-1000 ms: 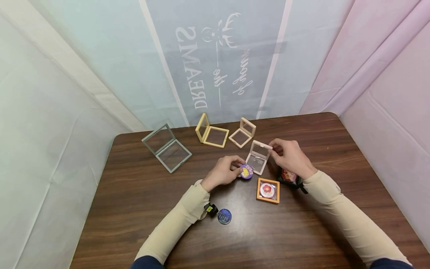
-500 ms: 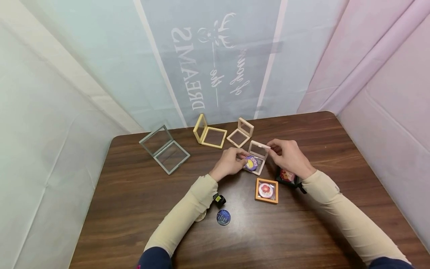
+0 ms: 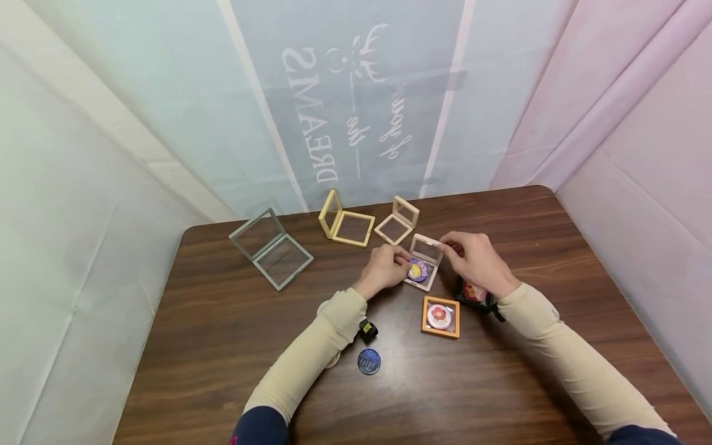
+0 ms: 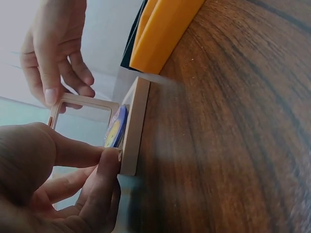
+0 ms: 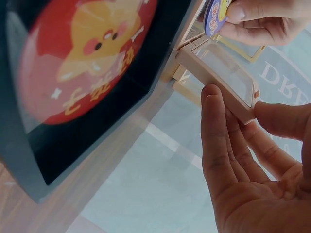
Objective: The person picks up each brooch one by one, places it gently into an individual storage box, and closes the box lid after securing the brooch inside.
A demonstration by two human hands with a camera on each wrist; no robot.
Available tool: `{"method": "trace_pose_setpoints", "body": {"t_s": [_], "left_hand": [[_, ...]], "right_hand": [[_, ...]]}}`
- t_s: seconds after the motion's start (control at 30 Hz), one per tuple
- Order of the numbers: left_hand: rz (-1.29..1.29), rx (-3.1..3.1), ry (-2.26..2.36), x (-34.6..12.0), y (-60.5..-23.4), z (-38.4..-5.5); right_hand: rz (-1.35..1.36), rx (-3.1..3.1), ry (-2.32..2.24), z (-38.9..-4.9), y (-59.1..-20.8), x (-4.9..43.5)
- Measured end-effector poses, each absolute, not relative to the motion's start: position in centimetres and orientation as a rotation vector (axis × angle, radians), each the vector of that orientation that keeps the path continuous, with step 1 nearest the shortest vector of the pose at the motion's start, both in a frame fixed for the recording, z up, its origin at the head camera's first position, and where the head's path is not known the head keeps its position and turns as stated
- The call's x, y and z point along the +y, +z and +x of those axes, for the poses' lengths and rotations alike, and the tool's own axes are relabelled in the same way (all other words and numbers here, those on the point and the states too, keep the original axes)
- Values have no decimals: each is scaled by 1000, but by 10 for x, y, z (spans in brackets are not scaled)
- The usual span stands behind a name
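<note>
With thumb and fingertips, my left hand [image 3: 384, 271] pinches a round purple badge [image 3: 421, 271] that has a yellow figure on it. The badge lies over the clear film of a pale pink square display case [image 3: 427, 283], whose lid stands raised. My right hand [image 3: 477, 259] holds the top corner of that lid between thumb and fingers. In the left wrist view the badge [image 4: 116, 127] leans against the inside of the case base [image 4: 136, 127]. The right wrist view shows the lid [image 5: 221, 77] between my right thumb and fingers.
An orange case [image 3: 440, 317] with a red-flower badge and a black case [image 3: 474, 294] with a red badge lie nearby. Open grey [image 3: 285, 262], yellow [image 3: 354, 228] and small beige [image 3: 394, 229] cases stand behind. A blue badge [image 3: 369, 361] lies near the front.
My left hand has moved right and slightly up, bringing the purple badge from beside the case to over its base. My right hand stays on the lid.
</note>
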State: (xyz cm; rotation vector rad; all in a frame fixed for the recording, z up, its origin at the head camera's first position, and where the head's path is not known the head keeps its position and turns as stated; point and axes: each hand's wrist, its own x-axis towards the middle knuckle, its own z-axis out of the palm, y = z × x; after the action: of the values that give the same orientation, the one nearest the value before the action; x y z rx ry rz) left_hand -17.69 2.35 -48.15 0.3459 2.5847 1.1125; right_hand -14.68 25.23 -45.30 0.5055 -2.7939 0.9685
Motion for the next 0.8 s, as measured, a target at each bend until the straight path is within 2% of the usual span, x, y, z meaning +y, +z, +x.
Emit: {"method": "trace_pose_setpoints", "body": {"t_s": [0.8], "left_hand": [[405, 2642, 1126, 24, -487, -176]], "right_hand": [[513, -2808, 946, -148, -451, 252]]}}
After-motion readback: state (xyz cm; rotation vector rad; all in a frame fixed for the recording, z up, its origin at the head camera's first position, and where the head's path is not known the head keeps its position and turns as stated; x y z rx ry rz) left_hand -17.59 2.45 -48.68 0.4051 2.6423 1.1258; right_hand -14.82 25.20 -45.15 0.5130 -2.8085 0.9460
